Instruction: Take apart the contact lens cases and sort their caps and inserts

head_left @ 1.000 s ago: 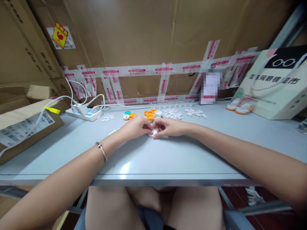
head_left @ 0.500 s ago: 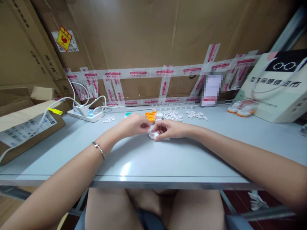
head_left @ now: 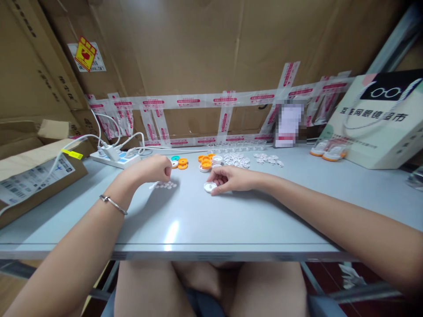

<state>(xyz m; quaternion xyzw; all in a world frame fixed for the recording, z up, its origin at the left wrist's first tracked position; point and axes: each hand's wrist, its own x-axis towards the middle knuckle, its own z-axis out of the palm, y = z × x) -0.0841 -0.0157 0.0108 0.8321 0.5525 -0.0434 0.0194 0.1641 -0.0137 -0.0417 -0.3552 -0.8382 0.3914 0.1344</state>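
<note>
My right hand [head_left: 231,178] grips a round white cap [head_left: 209,188] between thumb and fingers, on the table. A small piece lies in the middle of the cap. My left hand [head_left: 157,168] is farther left, its fingers curled down over a scatter of small white pieces [head_left: 167,185]; whether anything is in those fingers is hidden. Behind my left hand are orange rings [head_left: 182,164] and a teal ring [head_left: 175,158]. Beyond my right hand stands a cluster of orange caps [head_left: 205,164] with white ones beside it.
A pile of white plastic parts [head_left: 236,160] and a smaller group [head_left: 268,159] lie at the back. Clear cups [head_left: 238,147] line the cardboard. A power strip [head_left: 115,157] and open carton [head_left: 42,176] are left; a phone [head_left: 289,125] and paper bag [head_left: 376,123] right.
My left hand has moved left, away from the white cap to the small white pieces. My right hand keeps its hold on the cap, where a small piece now shows in the middle.
</note>
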